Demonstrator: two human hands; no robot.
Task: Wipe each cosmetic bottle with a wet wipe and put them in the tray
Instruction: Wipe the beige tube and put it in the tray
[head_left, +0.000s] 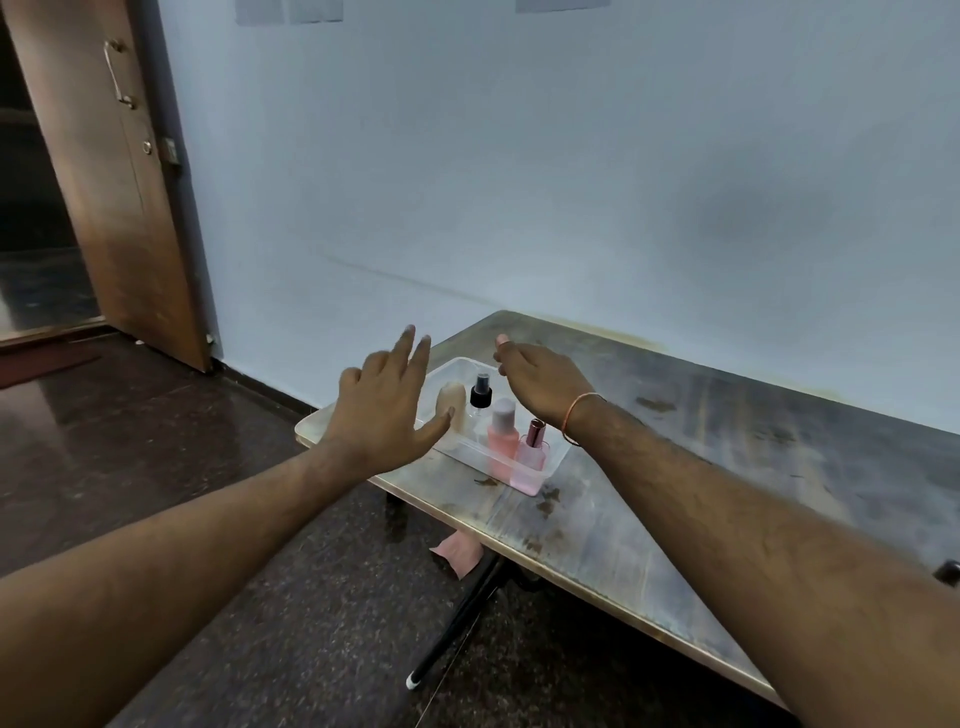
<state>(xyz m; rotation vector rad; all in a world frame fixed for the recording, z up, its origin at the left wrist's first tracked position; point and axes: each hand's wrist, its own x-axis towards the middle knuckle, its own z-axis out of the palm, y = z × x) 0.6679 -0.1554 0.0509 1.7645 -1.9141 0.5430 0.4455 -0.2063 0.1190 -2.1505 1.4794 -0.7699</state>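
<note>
- A plain indoor room, its kind unclear: it could be a home or a bare office.
- A pale blue wall (519, 182) runs behind a worn, stained folding surface (727, 467).
- A brown wooden door (104, 182) with a metal handle (117, 73) stands open at the left onto a dark space.
- The floor (156, 441) is dark polished stone, speckled and glossy.

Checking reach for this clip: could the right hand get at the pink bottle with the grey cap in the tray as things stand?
Probably yes. The right hand is empty, fingers loosely curled, above the clear tray, and the pink bottle stands upright just below and in front of the wrist. The tray is open-topped and nothing covers the cap.
</note>
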